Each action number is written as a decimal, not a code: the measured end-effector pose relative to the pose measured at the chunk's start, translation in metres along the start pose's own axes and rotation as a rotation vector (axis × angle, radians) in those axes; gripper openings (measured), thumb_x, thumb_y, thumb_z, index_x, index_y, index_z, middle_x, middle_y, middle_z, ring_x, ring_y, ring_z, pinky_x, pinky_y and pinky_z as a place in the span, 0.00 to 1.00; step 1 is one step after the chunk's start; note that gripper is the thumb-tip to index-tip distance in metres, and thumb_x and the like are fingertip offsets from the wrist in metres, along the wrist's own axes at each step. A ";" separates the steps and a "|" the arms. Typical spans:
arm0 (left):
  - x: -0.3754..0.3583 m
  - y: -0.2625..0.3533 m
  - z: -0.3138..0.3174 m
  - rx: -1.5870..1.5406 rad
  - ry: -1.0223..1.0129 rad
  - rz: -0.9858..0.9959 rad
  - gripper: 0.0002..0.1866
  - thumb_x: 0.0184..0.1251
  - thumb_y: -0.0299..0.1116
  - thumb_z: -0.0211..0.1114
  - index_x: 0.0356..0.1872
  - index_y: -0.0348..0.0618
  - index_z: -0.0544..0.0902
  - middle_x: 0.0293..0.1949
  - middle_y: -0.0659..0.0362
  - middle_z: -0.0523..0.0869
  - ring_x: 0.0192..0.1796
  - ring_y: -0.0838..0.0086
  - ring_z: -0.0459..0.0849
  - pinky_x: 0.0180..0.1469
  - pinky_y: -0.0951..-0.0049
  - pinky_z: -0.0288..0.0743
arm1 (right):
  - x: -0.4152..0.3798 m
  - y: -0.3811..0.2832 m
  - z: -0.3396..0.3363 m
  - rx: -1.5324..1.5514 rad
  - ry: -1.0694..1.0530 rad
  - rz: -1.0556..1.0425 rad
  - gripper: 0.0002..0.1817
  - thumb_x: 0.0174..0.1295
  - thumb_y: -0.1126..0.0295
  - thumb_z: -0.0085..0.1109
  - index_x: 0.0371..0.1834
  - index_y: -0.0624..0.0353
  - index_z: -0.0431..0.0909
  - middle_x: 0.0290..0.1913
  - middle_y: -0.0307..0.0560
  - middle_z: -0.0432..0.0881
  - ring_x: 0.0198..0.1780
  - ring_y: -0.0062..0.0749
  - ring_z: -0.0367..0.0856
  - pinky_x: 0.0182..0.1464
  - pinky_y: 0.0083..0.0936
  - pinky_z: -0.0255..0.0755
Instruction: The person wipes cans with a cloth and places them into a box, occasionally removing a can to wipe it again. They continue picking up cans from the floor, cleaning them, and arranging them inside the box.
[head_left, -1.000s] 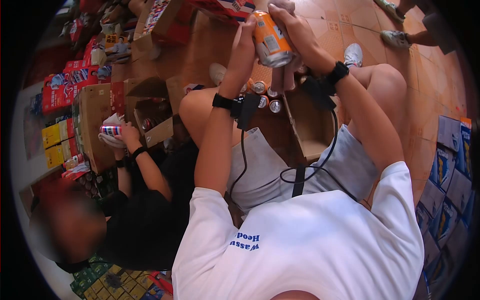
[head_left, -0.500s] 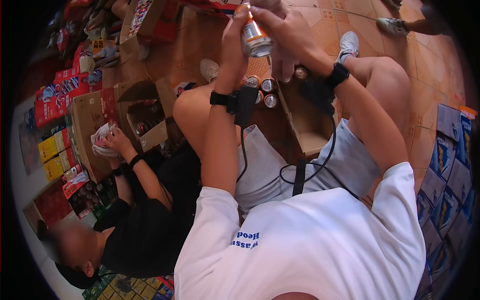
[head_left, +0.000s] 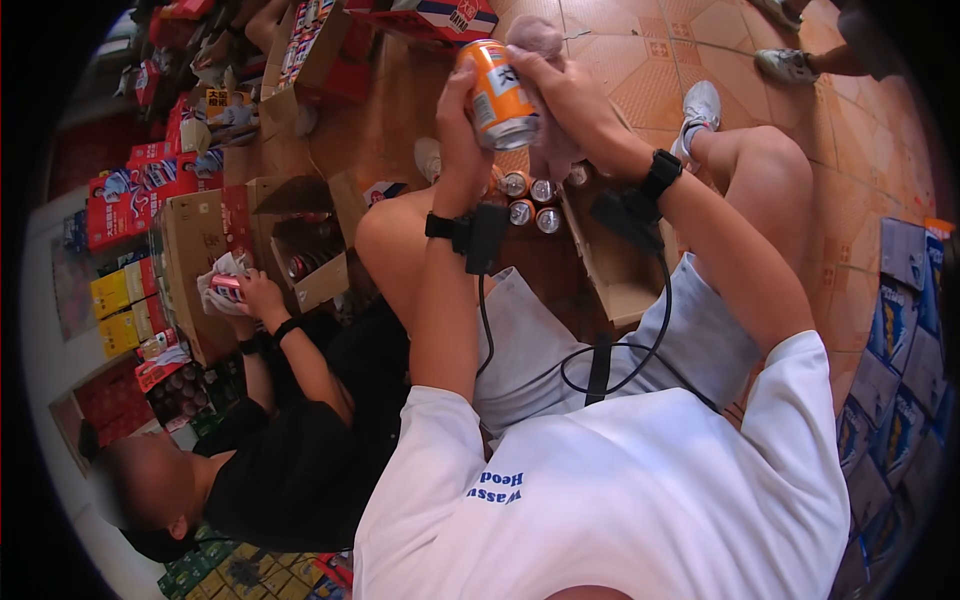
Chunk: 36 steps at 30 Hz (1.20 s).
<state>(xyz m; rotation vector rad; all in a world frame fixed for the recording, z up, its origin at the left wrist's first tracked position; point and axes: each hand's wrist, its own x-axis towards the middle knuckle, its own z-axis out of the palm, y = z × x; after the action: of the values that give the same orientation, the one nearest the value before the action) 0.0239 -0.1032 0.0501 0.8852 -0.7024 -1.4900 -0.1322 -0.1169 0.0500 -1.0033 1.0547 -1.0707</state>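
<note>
An orange can [head_left: 499, 92] with a silver end is held up at the top centre, tilted. My left hand [head_left: 462, 130] is wrapped round its left side. My right hand [head_left: 572, 98] grips a pinkish cloth [head_left: 552, 145] at the can's right side, the thumb near the can's upper edge. The cloth hangs down below that hand. Beneath my hands, several cans [head_left: 543, 191] stand with their ends up, beside an open cardboard box [head_left: 608, 265] between my legs.
At the left, a co-worker in black [head_left: 290, 440] holds a red can [head_left: 228, 288] in a white cloth, near open cartons [head_left: 200, 270]. Blue packs [head_left: 890, 330] are stacked at the right. Another person's shoe [head_left: 787, 66] is at the upper right.
The orange can has turned so more of its printed side shows, and the cloth hand has shifted off its top to the right. The co-worker's red can has come into view.
</note>
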 end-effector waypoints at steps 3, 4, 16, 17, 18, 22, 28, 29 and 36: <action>-0.001 0.014 -0.019 0.176 0.053 0.182 0.18 0.77 0.42 0.63 0.56 0.38 0.79 0.49 0.57 0.85 0.49 0.76 0.85 0.52 0.73 0.81 | -0.004 -0.010 -0.002 -0.198 -0.238 -0.118 0.32 0.68 0.41 0.62 0.47 0.66 0.86 0.40 0.53 0.89 0.41 0.35 0.87 0.46 0.32 0.79; -0.010 0.025 -0.009 0.132 0.111 0.179 0.19 0.77 0.41 0.65 0.57 0.36 0.78 0.51 0.56 0.83 0.51 0.77 0.83 0.53 0.74 0.79 | -0.003 -0.017 -0.005 -0.273 -0.268 -0.121 0.30 0.68 0.41 0.61 0.46 0.63 0.87 0.39 0.52 0.89 0.43 0.36 0.87 0.47 0.34 0.78; -0.048 -0.010 -0.053 1.547 -0.363 0.183 0.33 0.46 0.37 0.83 0.56 0.43 0.81 0.54 0.47 0.76 0.55 0.48 0.84 0.59 0.56 0.82 | -0.004 -0.075 -0.043 -0.395 -0.131 -0.228 0.19 0.71 0.56 0.62 0.52 0.61 0.82 0.35 0.41 0.83 0.36 0.24 0.77 0.42 0.28 0.75; -0.049 -0.020 -0.058 1.549 -0.363 0.183 0.33 0.46 0.37 0.83 0.56 0.43 0.81 0.54 0.47 0.76 0.55 0.48 0.84 0.59 0.56 0.82 | -0.005 -0.074 -0.042 -0.365 -0.122 -0.326 0.19 0.71 0.55 0.62 0.52 0.61 0.82 0.35 0.42 0.83 0.37 0.25 0.77 0.43 0.29 0.75; -0.051 -0.030 -0.060 1.573 -0.383 0.086 0.33 0.47 0.37 0.83 0.57 0.41 0.81 0.54 0.46 0.76 0.56 0.51 0.83 0.60 0.57 0.81 | -0.005 -0.074 -0.042 -0.334 -0.113 -0.425 0.20 0.71 0.55 0.62 0.52 0.61 0.82 0.35 0.42 0.83 0.37 0.25 0.77 0.43 0.29 0.75; -0.057 -0.068 -0.070 1.766 -0.469 -0.039 0.33 0.48 0.41 0.84 0.54 0.39 0.80 0.55 0.46 0.78 0.57 0.51 0.83 0.60 0.57 0.79 | -0.007 -0.077 -0.047 -0.388 -0.152 -0.375 0.21 0.70 0.54 0.62 0.53 0.61 0.82 0.37 0.42 0.84 0.37 0.26 0.77 0.44 0.30 0.76; -0.053 -0.104 -0.085 1.980 -0.536 -0.104 0.35 0.49 0.44 0.85 0.51 0.37 0.74 0.54 0.47 0.80 0.58 0.51 0.83 0.58 0.55 0.80 | -0.010 -0.081 -0.049 -0.424 -0.111 -0.375 0.23 0.69 0.54 0.63 0.57 0.61 0.82 0.41 0.46 0.87 0.41 0.29 0.81 0.49 0.32 0.77; -0.052 -0.107 -0.087 2.005 -0.546 -0.083 0.35 0.49 0.43 0.85 0.51 0.37 0.73 0.54 0.47 0.79 0.58 0.50 0.83 0.57 0.55 0.81 | -0.014 -0.083 -0.050 -0.399 -0.112 -0.388 0.24 0.69 0.53 0.63 0.58 0.62 0.82 0.41 0.47 0.87 0.42 0.30 0.81 0.50 0.32 0.77; -0.049 -0.133 -0.105 2.048 -0.580 0.009 0.31 0.47 0.34 0.82 0.49 0.38 0.72 0.50 0.47 0.78 0.57 0.50 0.83 0.54 0.55 0.84 | -0.011 -0.086 -0.054 -0.436 -0.130 -0.309 0.25 0.70 0.52 0.62 0.58 0.62 0.82 0.42 0.47 0.87 0.43 0.28 0.81 0.51 0.31 0.77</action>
<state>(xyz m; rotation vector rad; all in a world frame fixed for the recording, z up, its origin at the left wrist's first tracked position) 0.0427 -0.0328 -0.1106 1.7844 -2.7878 -0.4891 -0.2018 -0.1283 0.1236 -1.6062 1.0713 -1.0237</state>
